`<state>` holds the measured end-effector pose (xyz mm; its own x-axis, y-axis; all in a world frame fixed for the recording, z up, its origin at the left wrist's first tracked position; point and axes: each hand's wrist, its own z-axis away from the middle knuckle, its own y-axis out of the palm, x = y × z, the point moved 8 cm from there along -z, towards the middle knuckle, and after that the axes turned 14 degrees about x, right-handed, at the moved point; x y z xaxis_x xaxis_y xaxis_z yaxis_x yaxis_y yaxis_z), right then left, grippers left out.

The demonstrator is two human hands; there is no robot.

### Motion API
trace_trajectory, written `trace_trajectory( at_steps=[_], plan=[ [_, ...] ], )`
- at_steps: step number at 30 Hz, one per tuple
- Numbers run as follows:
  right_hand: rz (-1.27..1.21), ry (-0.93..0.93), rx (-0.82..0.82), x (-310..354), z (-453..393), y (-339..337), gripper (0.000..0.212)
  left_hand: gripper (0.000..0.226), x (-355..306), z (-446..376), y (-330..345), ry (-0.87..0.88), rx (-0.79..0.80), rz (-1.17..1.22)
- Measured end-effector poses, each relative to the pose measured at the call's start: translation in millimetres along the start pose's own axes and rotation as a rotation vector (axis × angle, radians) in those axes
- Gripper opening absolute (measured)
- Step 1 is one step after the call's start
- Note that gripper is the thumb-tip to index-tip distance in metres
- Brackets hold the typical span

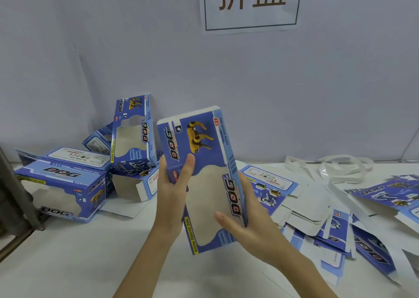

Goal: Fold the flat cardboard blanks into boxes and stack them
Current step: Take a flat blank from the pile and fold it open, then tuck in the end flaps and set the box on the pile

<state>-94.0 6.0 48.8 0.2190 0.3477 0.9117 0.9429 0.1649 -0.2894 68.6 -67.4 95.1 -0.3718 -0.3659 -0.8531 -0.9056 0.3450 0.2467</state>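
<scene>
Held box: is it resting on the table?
No: both the left hand and right hand hold the box up above the table.

The sign (250, 4) at the top of the frame is being cut off by the upper edge. A grey metal frame (18, 198) is running off the left edge. The flat blanks (383, 198) at right are spilling past the right edge. The held box (204, 173) is hiding most fingers of both hands; its small print is blurring beyond reading.
</scene>
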Motion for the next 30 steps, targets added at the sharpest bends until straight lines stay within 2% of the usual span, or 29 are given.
trace_trajectory(
  at_steps=[2,3,5,7,9,11,13,16,19,21,24,28,30],
  plan=[
    [-0.001,0.023,-0.061,-2.9,0.5,-6.8,0.086,0.049,9.0,-7.7,-1.2,-0.108,0.125,0.039],
    [-0.002,0.022,-0.122,-3.0,0.7,-12.8,0.086,0.057,17.5,-9.7,-0.8,-0.187,0.230,0.058],
    [-0.010,0.039,-0.213,-6.6,1.5,-23.2,0.083,0.086,37.8,-5.0,-2.8,-0.397,0.447,-0.024],
    [-0.110,0.079,-0.177,-12.9,-0.6,-23.7,0.073,0.092,52.1,1.4,-8.5,-0.529,0.548,-0.126],
    [-0.188,0.139,-0.059,-16.9,-0.7,-15.5,0.066,0.086,56.1,-1.1,-21.1,-0.550,0.446,-0.148],
    [-0.155,0.169,-0.007,-19.0,-0.3,-10.0,0.071,0.074,54.9,-5.4,-32.7,-0.515,0.316,-0.121],
    [-0.156,0.139,-0.051,-18.1,-2.5,-7.7,0.072,0.065,56.5,-6.8,-39.6,-0.501,0.241,-0.020],
    [-0.210,0.088,-0.102,-5.7,-19.3,0.9,0.063,0.070,67.4,-6.1,-61.7,-0.471,0.072,0.241],
    [-0.236,0.070,-0.042,16.1,-59.4,26.1,0.072,0.055,70.2,3.2,-89.0,-0.339,-0.070,0.114],
    [-0.247,0.061,0.011,26.9,-96.6,49.6,0.073,0.040,81.0,9.1,-100.5,-0.377,-0.168,-0.032],
    [-0.269,0.060,0.048,35.3,-156.3,85.1,0.070,0.044,93.3,7.2,-98.1,-0.525,-0.208,-0.144],
    [-0.249,0.124,0.061,36.9,-204.8,122.1,0.076,0.026,94.3,2.8,-90.5,-0.540,-0.147,-0.113],
    [-0.194,0.145,0.080,32.8,-211.9,130.0,0.071,0.024,92.1,2.9,-90.6,-0.545,-0.129,-0.127]
  ],
)
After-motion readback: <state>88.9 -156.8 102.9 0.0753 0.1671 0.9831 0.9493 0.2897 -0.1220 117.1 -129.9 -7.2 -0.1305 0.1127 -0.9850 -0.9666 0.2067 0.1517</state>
